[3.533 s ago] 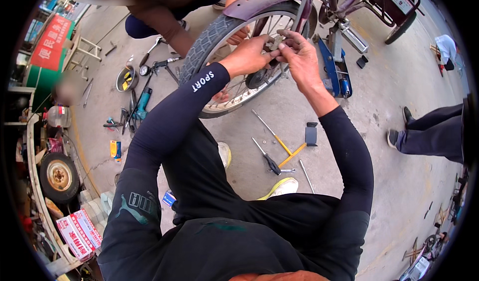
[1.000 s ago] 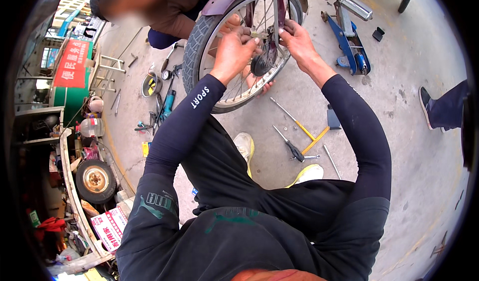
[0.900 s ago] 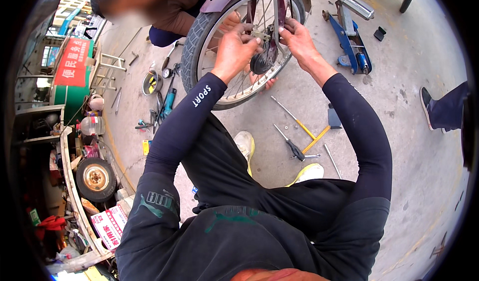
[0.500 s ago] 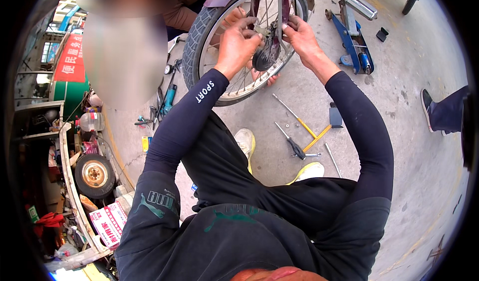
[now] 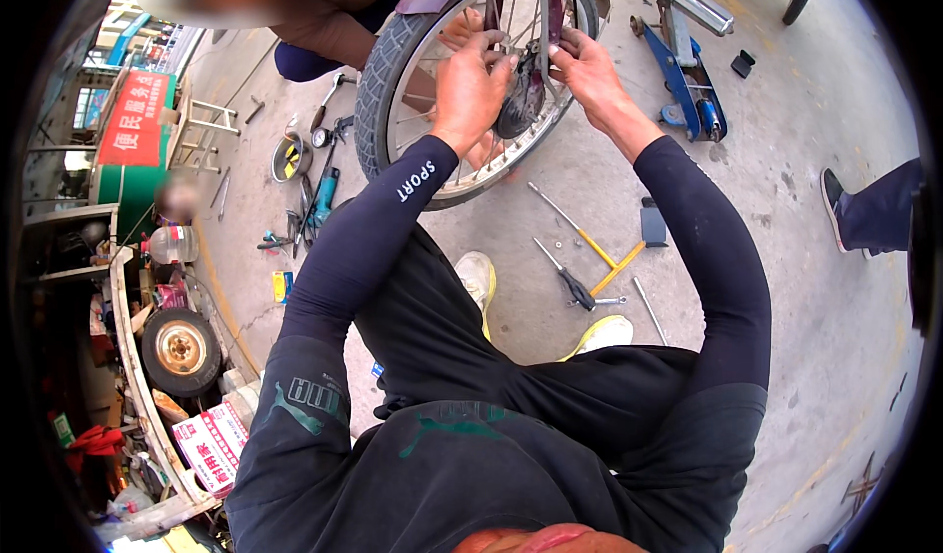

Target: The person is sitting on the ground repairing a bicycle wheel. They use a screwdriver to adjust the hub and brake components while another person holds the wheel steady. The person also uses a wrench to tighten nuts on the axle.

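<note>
A spoked wheel with a grey-black tyre [image 5: 378, 101] stands in front of me in a maroon fork [image 5: 558, 8]. My left hand [image 5: 473, 89] reaches to the hub's left side, fingers bent and pinched together; what they hold is hidden. On the other side, my right hand [image 5: 592, 74] has thumb and fingers closed at the fork's lower end, on something too small to name. Between my hands sits a dark, dirty round hub drum [image 5: 521, 113]. A co-worker's hand [image 5: 484, 150] shows behind the spokes near the lower rim, and another of their hands [image 5: 460, 28] is higher up.
On the ground lie a yellow T-handled tool [image 5: 619, 270], a black-handled screwdriver [image 5: 576, 286], a metal rod [image 5: 650, 310] and a teal power tool [image 5: 325, 195]. A blue floor jack [image 5: 691, 91] stands right. A cart with a small wheel [image 5: 182, 351] is left; someone's leg [image 5: 879, 209] is far right.
My left hand has turned slightly in at the hub, and the metal piece by its fingers is now mostly hidden. The co-worker's lower hand has shifted left along the rim.
</note>
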Motion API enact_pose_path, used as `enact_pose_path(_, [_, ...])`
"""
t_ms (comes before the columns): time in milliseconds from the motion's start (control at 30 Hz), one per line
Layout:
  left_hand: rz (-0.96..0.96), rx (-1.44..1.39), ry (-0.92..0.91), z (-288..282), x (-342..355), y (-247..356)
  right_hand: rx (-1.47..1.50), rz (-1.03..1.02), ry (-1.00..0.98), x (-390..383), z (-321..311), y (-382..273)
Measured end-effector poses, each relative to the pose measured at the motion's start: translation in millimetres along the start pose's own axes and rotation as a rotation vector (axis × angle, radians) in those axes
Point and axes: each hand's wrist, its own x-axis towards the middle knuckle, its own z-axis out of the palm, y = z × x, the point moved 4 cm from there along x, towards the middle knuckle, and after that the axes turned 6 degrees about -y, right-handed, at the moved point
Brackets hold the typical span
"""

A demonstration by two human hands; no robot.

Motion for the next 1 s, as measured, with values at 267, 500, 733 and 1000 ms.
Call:
enact_pose_path(267, [-0.077, -0.179, 0.025, 3.7, 2.8, -2.9, -0.02, 0.026, -0.004, -6.0, 3.6, -8.3])
enact_pose_path(500, [-0.06, -0.167, 0.024, -0.4, 6.5, -6.3, -0.078, 0.031, -0.013, -8.5, 7.3, -11.6])
enact_pose_path(733, [-0.041, -0.162, -0.028, 2.1, 15.0, -12.9, -0.044, 0.036, 0.008, -10.4, 6.6, -12.3])
enact_pose_path(1000, [0.009, -0.065, 0.006, 8.4, 19.6, -14.0, -0.063, 0.049, 0.002, -6.2, 0.6, -7.2])
